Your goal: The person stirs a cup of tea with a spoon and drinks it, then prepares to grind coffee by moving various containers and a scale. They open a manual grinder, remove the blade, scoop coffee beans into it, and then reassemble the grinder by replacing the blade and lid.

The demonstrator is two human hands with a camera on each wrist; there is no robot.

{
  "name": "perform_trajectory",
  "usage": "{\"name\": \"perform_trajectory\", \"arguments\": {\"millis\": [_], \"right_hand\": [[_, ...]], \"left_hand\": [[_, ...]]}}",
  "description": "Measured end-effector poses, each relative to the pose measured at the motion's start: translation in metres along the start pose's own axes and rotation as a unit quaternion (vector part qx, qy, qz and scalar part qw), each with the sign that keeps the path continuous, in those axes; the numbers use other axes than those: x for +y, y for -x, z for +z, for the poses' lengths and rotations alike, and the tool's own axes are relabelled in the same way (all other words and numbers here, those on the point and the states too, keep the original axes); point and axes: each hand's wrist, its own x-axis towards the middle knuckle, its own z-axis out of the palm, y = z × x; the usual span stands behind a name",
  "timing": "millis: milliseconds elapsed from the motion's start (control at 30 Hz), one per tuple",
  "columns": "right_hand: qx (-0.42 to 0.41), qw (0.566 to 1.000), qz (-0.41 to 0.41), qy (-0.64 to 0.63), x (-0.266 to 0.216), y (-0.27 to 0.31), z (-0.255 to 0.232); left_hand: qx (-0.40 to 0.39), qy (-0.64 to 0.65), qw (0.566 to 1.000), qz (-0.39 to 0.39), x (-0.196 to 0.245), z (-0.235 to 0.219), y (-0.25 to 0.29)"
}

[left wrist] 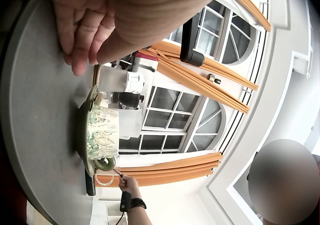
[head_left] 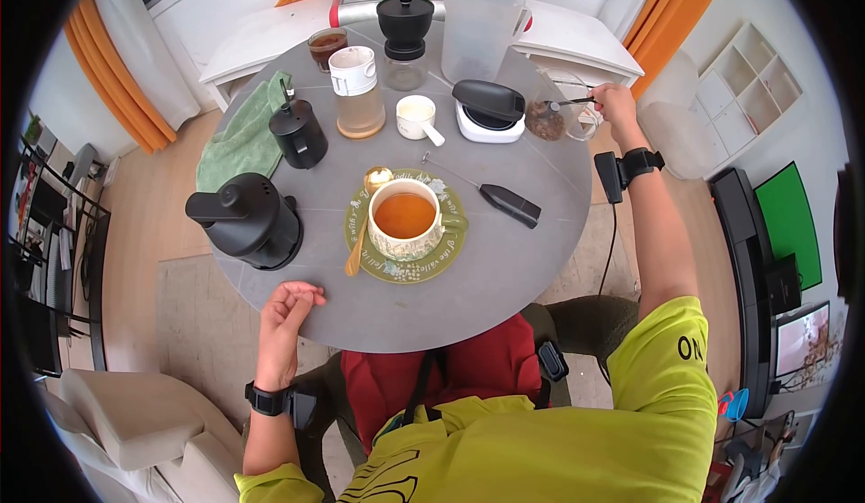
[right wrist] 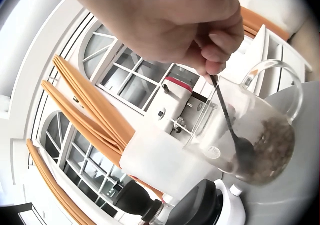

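My right hand [head_left: 614, 106] pinches the thin handle of a dark spoon [right wrist: 227, 116] at the table's right side. The spoon's bowl is down inside a clear glass mug [right wrist: 300, 96], among brown lumps [right wrist: 274, 146]. My left hand [head_left: 285, 319] is at the near left table edge, its fingers loosely bent and nothing in them. In front of me a patterned cup [head_left: 404, 249] of amber liquid stands on a green saucer [head_left: 414, 274]. A gold spoon [head_left: 363, 224] lies on the saucer's left side. To the right of the saucer lies a black milk frother [head_left: 510, 206].
A black lidded appliance [head_left: 248, 224], a black canister [head_left: 299, 133] and a green cloth [head_left: 236, 138] occupy the left. Behind the cup stand a small white cup [head_left: 415, 120], a glass bottle [head_left: 359, 97], a manual grinder [head_left: 405, 30], a frosted pitcher [head_left: 478, 30] and a white scale [head_left: 491, 128].
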Motion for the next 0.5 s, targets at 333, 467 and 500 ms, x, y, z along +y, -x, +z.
{"name": "perform_trajectory", "arguments": {"millis": [333, 467, 500], "right_hand": [[0.027, 0.986, 0.081, -0.146, 0.019, -0.008, -0.017], [0.015, 0.975, 0.109, -0.191, 0.023, -0.004, -0.028], [0.015, 0.975, 0.108, -0.191, 0.022, -0.003, -0.030]], "left_hand": [[0.001, 0.000, 1.000, -0.001, 0.001, 0.001, 0.000], [0.001, -0.003, 1.000, -0.001, 0.001, 0.002, 0.000], [0.001, -0.001, 1.000, 0.000, 0.001, 0.001, 0.000]]}}
